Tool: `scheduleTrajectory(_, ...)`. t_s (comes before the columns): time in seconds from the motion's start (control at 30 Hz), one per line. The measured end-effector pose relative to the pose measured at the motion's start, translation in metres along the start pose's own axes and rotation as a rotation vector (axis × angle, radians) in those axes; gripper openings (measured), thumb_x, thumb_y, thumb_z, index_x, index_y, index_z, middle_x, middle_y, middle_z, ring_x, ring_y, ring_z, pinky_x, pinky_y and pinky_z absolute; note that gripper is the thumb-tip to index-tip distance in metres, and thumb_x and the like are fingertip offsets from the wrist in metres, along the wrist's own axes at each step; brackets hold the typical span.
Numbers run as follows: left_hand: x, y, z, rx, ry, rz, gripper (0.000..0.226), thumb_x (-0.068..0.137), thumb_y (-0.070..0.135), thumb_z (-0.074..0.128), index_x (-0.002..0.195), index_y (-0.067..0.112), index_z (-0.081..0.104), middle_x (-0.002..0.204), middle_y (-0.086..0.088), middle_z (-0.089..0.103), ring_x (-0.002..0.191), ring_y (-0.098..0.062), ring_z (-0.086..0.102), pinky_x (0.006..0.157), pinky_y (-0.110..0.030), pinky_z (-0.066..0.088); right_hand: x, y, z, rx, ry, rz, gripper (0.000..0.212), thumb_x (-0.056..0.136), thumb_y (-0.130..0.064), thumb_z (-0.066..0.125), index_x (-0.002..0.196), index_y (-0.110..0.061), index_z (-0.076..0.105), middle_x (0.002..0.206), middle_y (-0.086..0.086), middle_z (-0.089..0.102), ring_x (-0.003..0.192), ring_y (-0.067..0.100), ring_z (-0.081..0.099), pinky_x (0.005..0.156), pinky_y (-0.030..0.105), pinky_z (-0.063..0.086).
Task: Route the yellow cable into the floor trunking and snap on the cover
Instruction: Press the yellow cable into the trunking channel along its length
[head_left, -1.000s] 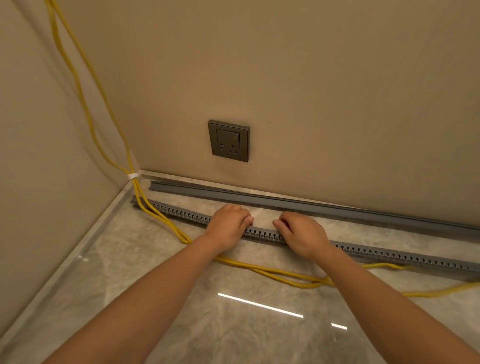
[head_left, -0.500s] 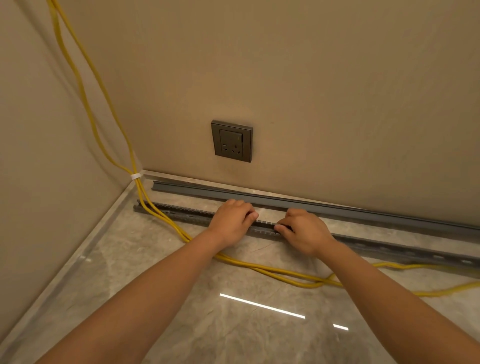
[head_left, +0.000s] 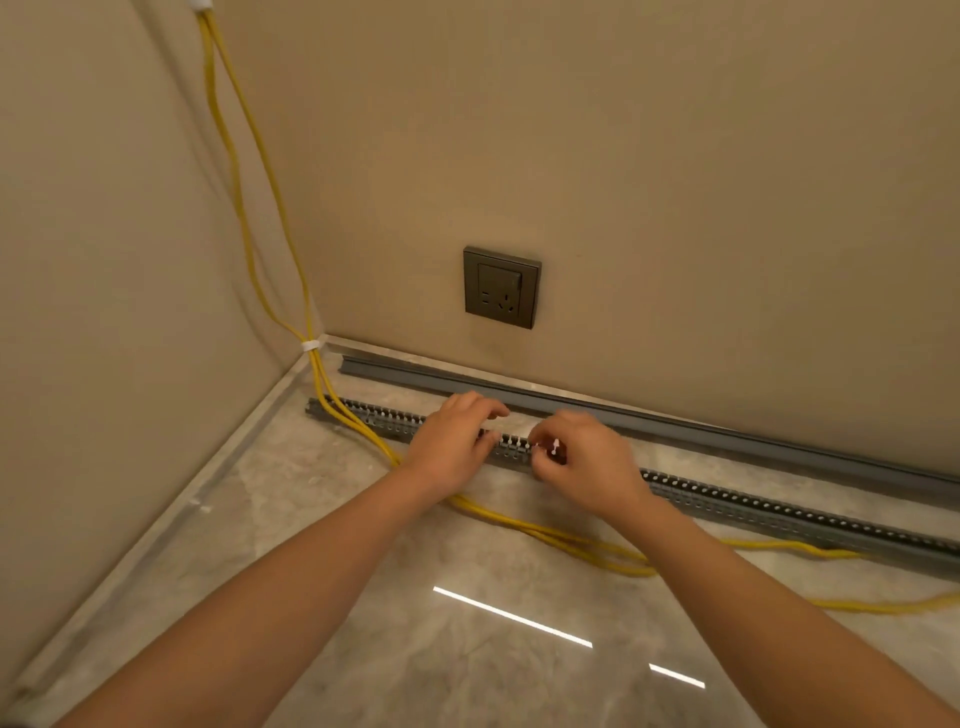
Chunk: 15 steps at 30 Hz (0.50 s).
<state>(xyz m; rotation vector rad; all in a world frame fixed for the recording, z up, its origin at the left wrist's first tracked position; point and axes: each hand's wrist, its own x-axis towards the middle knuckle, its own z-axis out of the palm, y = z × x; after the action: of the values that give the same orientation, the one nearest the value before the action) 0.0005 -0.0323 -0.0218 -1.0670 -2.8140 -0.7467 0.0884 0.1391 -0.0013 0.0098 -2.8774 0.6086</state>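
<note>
Trunking (head_left: 779, 512) gripped mid-length: left hand (head_left: 454, 441) curled over it, right hand (head_left: 587, 462) pinching slotted side. Yellow cable (head_left: 545, 535) outside on floor (head_left: 363, 571); cover (head_left: 675, 423) by wall (head_left: 675, 208).

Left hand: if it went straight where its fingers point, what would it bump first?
The left hand would probably meet the long grey plastic cover strip first, though depth is unclear.

My left grip (head_left: 451, 441) and right grip (head_left: 589, 462) make two; one grey slotted plastic trunking (head_left: 779, 512), one grey cover strip (head_left: 727, 434), one dark wall socket (head_left: 502, 287).
</note>
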Motion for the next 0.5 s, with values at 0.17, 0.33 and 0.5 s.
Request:
scheduleTrajectory(0.17,-0.027,-0.027,-0.02,0.016,0.022,-0.028,0.021,0.093,0.019,0.058,0.113,0.023,0.062,0.113,0.005,0.062,0.111,-0.014,0.054,0.09,-0.032,0.048,0.005,-0.041,0.025,-0.016,-0.344,-0.05,0.034,0.084,-0.047,0.057,0.113,-0.032,0.068,0.1,-0.01,0.071,0.091,0.012,0.065,0.074,0.029,0.052)
scheduleTrajectory(0.33,-0.046,-0.044,-0.035,0.039,-0.06,-0.082,0.017,0.093,0.021,0.059,0.108,0.024,0.067,0.107,0.003,0.065,0.104,-0.015,0.057,0.086,-0.031,0.047,0.008,-0.061,0.047,-0.099,-0.419,-0.037,0.03,0.082,-0.043,0.058,0.108,-0.031,0.068,0.098,-0.005,0.068,0.092,0.019,0.064,0.071,0.032,0.052)
scheduleTrajectory(0.5,-0.058,-0.051,-0.037,0.099,-0.194,-0.06,0.024,0.09,0.037,0.059,0.111,0.027,0.066,0.107,0.003,0.067,0.103,-0.016,0.058,0.086,-0.031,0.048,0.008,-0.07,0.055,-0.153,-0.433,-0.001,0.016,0.088,-0.035,0.055,0.089,-0.022,0.064,0.094,0.001,0.058,0.084,0.023,0.059,0.068,0.034,0.048)
